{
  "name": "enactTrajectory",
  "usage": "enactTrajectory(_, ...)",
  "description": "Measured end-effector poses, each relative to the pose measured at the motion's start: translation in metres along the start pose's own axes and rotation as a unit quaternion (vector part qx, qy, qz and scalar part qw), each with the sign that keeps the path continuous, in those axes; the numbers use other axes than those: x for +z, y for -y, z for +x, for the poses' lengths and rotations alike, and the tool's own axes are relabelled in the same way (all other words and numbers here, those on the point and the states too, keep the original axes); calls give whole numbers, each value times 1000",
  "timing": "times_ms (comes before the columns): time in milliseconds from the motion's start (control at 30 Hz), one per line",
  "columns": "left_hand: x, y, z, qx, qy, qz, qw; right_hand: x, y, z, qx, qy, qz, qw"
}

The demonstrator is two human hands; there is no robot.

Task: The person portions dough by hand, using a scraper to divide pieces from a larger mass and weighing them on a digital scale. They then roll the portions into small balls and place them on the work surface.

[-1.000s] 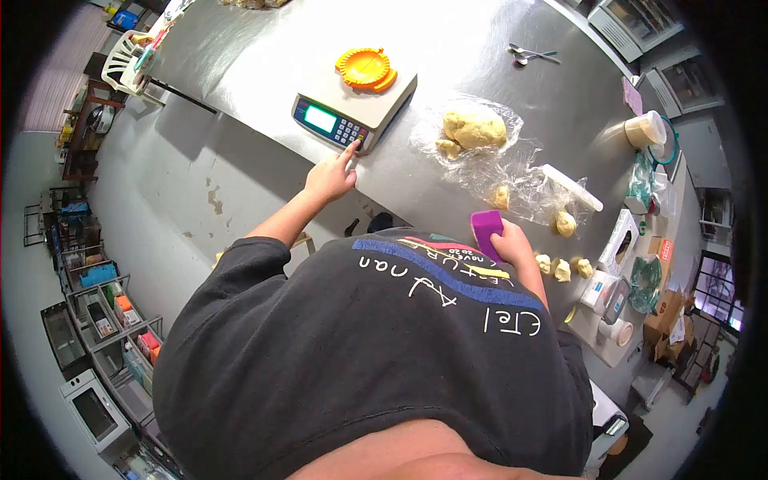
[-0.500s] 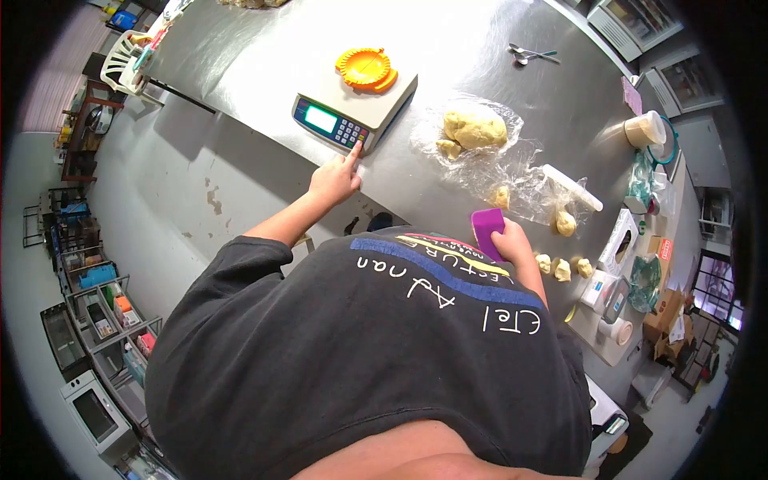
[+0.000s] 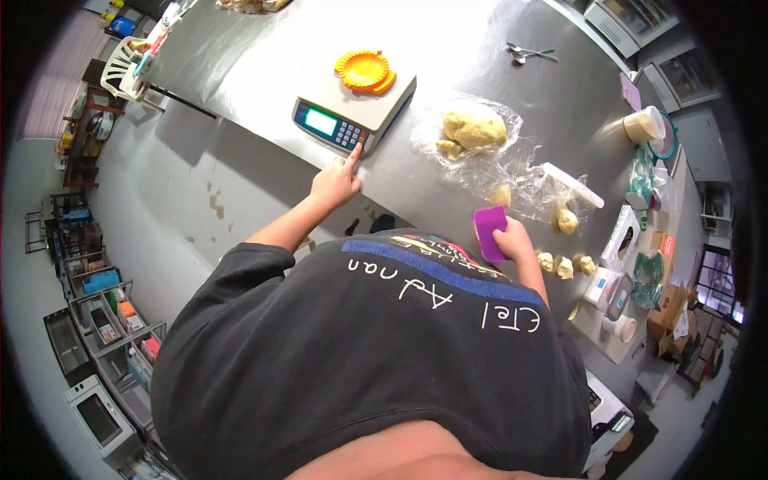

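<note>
My left hand (image 3: 336, 186) has its index finger stretched out, the tip touching the lower right keys of a digital scale (image 3: 330, 126); nothing is held in it. An orange crimped dough mould (image 3: 364, 70) rests on the scale's platform. Near the table's front edge, my right hand (image 3: 514, 238) grips a purple scraper (image 3: 490, 232), its broad face turned up. Beyond it a large lump of yellow dough (image 3: 478, 130) lies on plastic wrap (image 3: 512, 178). Three small dough pieces (image 3: 564, 267) sit to the right of my right hand.
Spoons (image 3: 530, 54) lie farther back on the metal table (image 3: 264, 72). A white cylinder (image 3: 574, 186) rests on the wrap, with a dough ball (image 3: 566, 221) beside it. Along the right side stand a tub (image 3: 644, 126), boxes and bags. A white chair (image 3: 124, 70) is at the far left.
The purple scraper in my right hand has shifted slightly and shows more of its face. My left index finger stays at the scale's keys.
</note>
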State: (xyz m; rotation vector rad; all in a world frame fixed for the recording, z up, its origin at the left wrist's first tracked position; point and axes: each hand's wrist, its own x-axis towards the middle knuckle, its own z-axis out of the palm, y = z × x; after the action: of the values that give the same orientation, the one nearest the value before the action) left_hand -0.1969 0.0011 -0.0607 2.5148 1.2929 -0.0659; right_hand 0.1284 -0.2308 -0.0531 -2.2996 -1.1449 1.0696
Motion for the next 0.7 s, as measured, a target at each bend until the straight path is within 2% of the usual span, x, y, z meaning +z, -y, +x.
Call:
enactTrajectory(33, -4, 1, 0, 0, -1, 0, 1000, 0, 3, -3, 14, 7, 31, 999)
enactTrajectory(100, -13, 3, 2, -37, 27, -105, 993, -3, 8, -8, 27, 12, 63, 998)
enactTrajectory(167, -15, 11, 13, -102, -47, -186, 976, -6, 13, -12, -29, 2, 20, 999)
enactTrajectory(233, -25, 21, 38, -138, -148, -236, 950, -7, 19, -16, -24, -5, 24, 999)
enactTrajectory(267, -40, 25, 52, -121, -151, -272, 943, -7, 20, -17, -21, -10, 28, 999)
enactTrajectory(300, -35, 39, 76, -80, -245, -243, 935, -7, 18, -17, -20, -10, 28, 999)
enactTrajectory(400, -86, 20, 119, -56, -218, -217, 950, -8, 16, -15, -25, -2, -7, 1000)
enactTrajectory(500, -96, 17, 172, -21, -243, -184, 952, -10, 20, -18, -8, 21, 23, 999)
enactTrajectory(567, -104, 12, 200, -42, -102, -171, 979, -8, 13, -16, -14, 7, 38, 999)
enactTrajectory(633, -102, 16, 214, -14, -96, -123, 988, -10, 15, -20, -10, 0, 29, 1000)
enactTrajectory(700, -108, 21, 217, 17, -146, -96, 984, -10, 15, -22, -7, -8, 21, 1000)
